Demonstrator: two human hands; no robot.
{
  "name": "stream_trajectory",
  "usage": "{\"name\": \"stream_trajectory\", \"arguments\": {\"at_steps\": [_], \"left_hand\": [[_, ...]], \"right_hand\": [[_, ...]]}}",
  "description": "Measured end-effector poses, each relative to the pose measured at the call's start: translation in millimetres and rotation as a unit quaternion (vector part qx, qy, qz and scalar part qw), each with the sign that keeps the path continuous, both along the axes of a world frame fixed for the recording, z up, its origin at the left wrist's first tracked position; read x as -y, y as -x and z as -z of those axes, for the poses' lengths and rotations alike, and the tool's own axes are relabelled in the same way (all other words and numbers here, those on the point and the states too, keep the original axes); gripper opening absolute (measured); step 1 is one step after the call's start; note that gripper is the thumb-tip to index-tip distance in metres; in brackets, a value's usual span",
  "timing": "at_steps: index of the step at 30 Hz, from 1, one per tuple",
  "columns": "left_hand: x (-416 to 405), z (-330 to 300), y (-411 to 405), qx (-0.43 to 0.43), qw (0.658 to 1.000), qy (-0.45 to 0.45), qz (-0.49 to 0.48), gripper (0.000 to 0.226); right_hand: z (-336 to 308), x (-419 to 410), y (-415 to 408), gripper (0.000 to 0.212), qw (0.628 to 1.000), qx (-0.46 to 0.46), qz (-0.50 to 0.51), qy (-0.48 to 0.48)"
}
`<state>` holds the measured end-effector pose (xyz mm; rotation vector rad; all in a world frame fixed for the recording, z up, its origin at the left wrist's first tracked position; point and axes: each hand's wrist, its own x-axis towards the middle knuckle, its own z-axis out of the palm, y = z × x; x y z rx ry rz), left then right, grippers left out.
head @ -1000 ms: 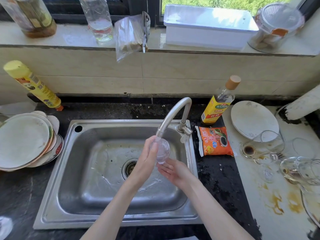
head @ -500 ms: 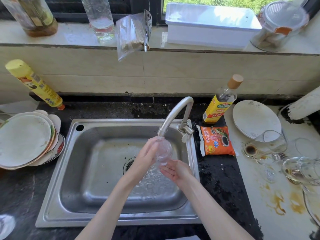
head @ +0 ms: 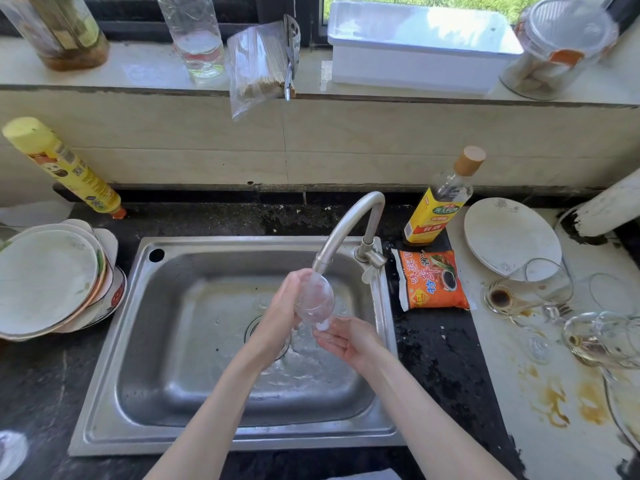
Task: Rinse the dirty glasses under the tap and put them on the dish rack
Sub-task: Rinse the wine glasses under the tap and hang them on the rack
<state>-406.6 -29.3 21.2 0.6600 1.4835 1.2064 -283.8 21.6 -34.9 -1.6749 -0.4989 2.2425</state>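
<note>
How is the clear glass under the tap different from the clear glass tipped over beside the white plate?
The clear glass under the tap is gripped by the left hand with water running over it; the tipped-over clear glass lies untouched on the stained counter, brown dregs at its base. Both are transparent.

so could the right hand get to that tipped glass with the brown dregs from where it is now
Probably yes: the right hand is open under the rinsed glass, and only the orange sauce packet, lying flat, sits between it and the tipped glass.
</note>
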Motion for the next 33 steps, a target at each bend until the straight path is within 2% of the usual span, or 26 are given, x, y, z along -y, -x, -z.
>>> {"name": "stream_trajectory", "arguments": {"at_steps": [2,4,7,10,12,14,17,20,25,33], "left_hand": [[-2,3,2,0.037,0.999,0.001,0.021,0.026],[-1,7,0,0.07,0.997,-0.027,0.03,0.04],[2,8,-6,0.087,0.994,-0.037,0.05,0.046],[2,6,-5,0.006,0.995,-0.035,0.093,0.056],[1,5,-5,-0.045,0.991,-0.039,0.12,0.066],[1,7,-6,-0.072,0.99,-0.07,0.102,0.069],[0,11,-5,-0.086,0.99,-0.097,0.058,0.064],[2,10,-5,-0.106,0.99,-0.091,0.039,0.062],[8,13,-4,-0.105,0.991,-0.079,0.021,0.062],[5,10,-1,-0.112,0.991,-0.074,0.011,0.058]], "right_hand": [[0,-1,1,0.02,1.0,-0.008,0.001,0.004],[0,-1,2,0.026,1.0,-0.018,-0.003,0.004],[-2,0,2,0.024,0.999,-0.04,0.0,0.013],[-2,0,2,0.014,0.998,-0.062,0.006,0.024],[-1,-2,2,0.017,0.998,-0.058,0.001,0.02],[1,-4,1,0.027,0.999,-0.05,-0.008,0.017],[-4,-8,1,0.031,0.999,-0.031,-0.024,0.008],[-9,-27,1,0.04,0.999,-0.01,0.034,-0.014],[-11,-63,-6,0.048,0.98,-0.08,0.179,0.022],[-16,-75,-18,0.042,0.972,-0.091,0.203,0.078]]}}
